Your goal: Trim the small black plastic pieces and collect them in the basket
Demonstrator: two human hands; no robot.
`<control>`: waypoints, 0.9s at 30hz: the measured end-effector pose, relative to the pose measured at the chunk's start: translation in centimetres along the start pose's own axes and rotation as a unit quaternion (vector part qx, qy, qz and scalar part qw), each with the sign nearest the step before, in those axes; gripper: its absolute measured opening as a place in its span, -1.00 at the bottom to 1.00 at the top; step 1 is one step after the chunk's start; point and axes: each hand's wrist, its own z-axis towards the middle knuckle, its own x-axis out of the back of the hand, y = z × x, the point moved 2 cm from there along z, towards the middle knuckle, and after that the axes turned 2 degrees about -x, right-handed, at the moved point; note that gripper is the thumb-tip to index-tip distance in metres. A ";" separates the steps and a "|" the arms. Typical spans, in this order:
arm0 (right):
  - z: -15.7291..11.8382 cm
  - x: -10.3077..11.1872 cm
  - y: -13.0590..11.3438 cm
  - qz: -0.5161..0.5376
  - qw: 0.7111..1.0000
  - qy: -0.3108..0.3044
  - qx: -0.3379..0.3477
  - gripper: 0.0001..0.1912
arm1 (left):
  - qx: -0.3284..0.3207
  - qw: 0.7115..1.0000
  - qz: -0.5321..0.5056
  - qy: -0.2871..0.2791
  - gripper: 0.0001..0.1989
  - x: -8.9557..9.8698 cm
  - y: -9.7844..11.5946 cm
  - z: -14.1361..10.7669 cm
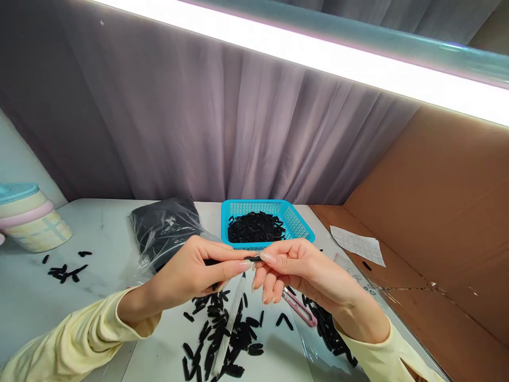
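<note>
In front of my chest both hands meet at a small, narrow black piece (253, 259). My left hand (194, 271) pinches it between thumb and forefinger; more black material shows within that hand. The thumb and fingertips of my right hand (296, 265) are closed on the piece's other end. Below, a heap of short black fuzzy-looking pieces (242, 337) lies on the white table. A long whitish stick with a dark pointed tip (228, 334) rests across the heap. Under my right hand is a pink-handled tool (301, 309), partly hidden.
A blue perforated basket (225, 225) holds many black pieces, beside a clear plastic bag (165, 225) of black material. More black pieces (328, 329) lie on plastic at right. A lidded cup (35, 223) stands left; a paper sheet (358, 245) lies on brown cardboard (429, 228).
</note>
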 end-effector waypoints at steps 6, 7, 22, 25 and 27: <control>0.0 -0.2 0.0 0.022 1.000 -0.001 -0.001 -0.68 | 0.001 1.000 -0.013 -0.007 -0.68 -0.2 0.5 -0.3; 0.0 -0.2 0.1 0.028 1.000 -0.001 -0.001 -0.68 | 0.001 1.000 -0.014 -0.008 -0.69 -0.3 0.6 -0.3; -0.4 -0.2 0.0 0.022 1.000 -0.001 0.022 -0.74 | -0.058 0.998 -0.029 0.016 -0.72 -0.4 0.1 -0.3; -0.5 -0.3 0.0 0.019 1.000 0.005 0.017 -0.76 | -0.079 0.997 -0.007 0.020 -0.72 -0.3 0.2 -0.3; -0.6 -0.3 0.0 0.022 1.000 0.012 0.017 -0.76 | -0.105 0.994 0.029 0.029 -0.73 -0.3 0.4 -0.4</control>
